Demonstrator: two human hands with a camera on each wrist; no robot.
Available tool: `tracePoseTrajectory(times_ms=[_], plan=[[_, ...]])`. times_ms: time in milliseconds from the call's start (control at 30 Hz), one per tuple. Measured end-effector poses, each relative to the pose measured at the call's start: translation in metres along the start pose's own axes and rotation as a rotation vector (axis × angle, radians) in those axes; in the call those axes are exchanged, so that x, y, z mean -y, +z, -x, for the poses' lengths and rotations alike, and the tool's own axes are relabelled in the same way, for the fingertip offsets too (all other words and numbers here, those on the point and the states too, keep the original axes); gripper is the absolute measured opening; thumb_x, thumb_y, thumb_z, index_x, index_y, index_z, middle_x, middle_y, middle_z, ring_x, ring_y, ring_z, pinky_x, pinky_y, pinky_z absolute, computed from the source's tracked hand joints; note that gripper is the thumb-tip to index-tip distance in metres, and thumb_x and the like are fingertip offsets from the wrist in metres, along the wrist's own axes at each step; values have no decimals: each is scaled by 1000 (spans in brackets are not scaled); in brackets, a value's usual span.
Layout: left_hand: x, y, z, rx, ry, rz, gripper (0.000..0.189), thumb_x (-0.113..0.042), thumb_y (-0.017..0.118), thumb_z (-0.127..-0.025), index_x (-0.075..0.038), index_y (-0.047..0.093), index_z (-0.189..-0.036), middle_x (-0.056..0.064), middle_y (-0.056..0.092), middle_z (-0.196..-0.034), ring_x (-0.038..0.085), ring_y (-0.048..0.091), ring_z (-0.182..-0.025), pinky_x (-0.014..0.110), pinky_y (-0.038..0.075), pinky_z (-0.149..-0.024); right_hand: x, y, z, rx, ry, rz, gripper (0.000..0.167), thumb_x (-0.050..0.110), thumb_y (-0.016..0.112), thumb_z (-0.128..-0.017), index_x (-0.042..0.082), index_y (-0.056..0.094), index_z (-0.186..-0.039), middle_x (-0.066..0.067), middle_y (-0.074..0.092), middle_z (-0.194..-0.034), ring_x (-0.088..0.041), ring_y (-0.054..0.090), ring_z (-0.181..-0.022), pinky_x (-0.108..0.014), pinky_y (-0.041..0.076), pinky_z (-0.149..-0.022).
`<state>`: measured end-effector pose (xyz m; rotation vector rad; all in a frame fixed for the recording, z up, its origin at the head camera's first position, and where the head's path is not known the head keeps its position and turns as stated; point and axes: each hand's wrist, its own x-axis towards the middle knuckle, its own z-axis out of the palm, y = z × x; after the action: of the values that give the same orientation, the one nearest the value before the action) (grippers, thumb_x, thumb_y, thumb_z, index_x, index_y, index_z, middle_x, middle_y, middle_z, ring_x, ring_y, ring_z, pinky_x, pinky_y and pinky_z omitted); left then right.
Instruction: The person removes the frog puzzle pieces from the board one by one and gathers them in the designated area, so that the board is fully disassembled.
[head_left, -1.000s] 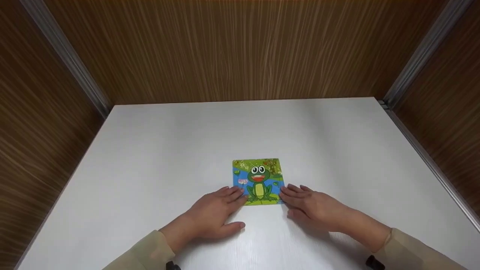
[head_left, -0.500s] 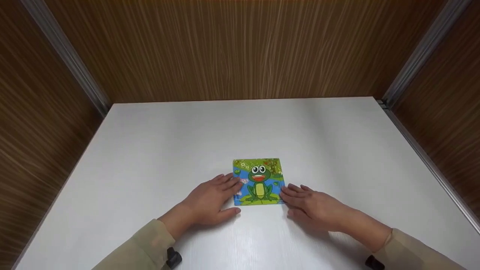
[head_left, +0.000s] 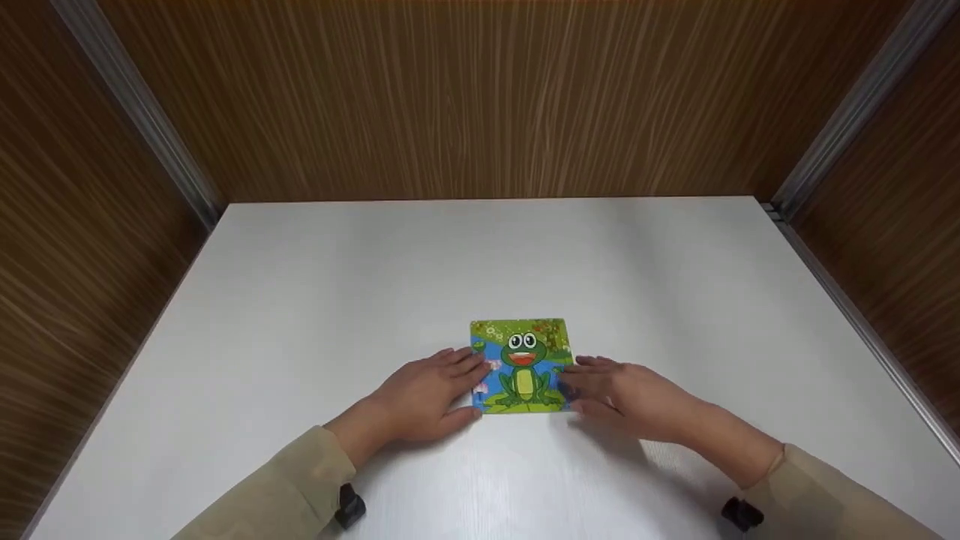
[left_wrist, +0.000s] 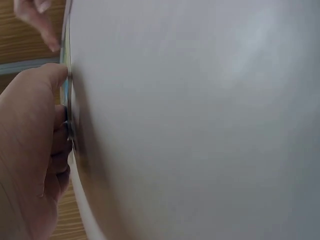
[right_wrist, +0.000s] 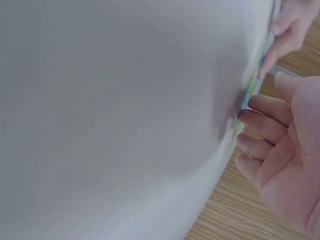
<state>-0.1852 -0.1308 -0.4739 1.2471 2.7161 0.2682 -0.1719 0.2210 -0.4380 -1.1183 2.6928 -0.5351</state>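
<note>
A thin square board with a frog picture (head_left: 524,371) lies flat on the white table (head_left: 480,262), near the middle of the head view. My left hand (head_left: 424,394) rests with straight fingers over its left edge, the thumb by the near left corner. At the right edge, my right hand (head_left: 637,397) hovers with extended fingers, their tips over the border; whether they touch it I cannot tell. The left wrist view shows the left hand (left_wrist: 35,135) at the board's edge. In the right wrist view, the right hand (right_wrist: 290,145) has loosely bent fingers close to the board (right_wrist: 246,102).
Brown wood-grain panels stand behind the table (head_left: 480,97) and on both sides. Metal rails (head_left: 142,112) run along the corners. Each sleeve (head_left: 289,480) has a dark device (head_left: 349,506) at the wrist.
The left hand has shifted up along the board's left edge, uncovering its lower left part. The right hand has risen a little from where it lay. The board sits slightly further right in view.
</note>
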Motion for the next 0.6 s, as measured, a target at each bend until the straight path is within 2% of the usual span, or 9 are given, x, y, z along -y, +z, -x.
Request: tracePoseTrajectory(times_ms=[133,267,433,600], plan=[[1,1,-2,9,-1,-16,70,-53,39,-111,-11,35,-167,6,35,-170,25,27,-159,41,23,-128,-1,-14,-30,-61,45,-130,43,19,77,-100,5,70,-140,-9,69,-140,-27,65,-131,-50,54,-105],[3,2,-3,12,-4,-30,70,-55,37,-111,-12,34,-167,5,34,-170,23,26,-160,40,21,-129,-4,-24,-66,-79,89,-254,46,21,80,-97,5,70,-140,-10,72,-135,-27,69,-124,-50,56,-102],[2,-1,-2,8,5,-27,70,-54,39,-111,-11,35,-166,7,35,-169,25,26,-160,41,21,-129,-10,-23,-108,-32,163,-384,49,23,82,-96,7,69,-141,-10,73,-132,-28,69,-122,-47,55,-104],[0,-2,-2,12,6,-15,70,-53,39,-111,-11,35,-166,8,36,-169,26,27,-159,41,21,-129,-15,-14,-134,30,193,-438,49,16,83,-94,10,70,-141,-7,72,-130,-25,67,-122,-45,55,-105]])
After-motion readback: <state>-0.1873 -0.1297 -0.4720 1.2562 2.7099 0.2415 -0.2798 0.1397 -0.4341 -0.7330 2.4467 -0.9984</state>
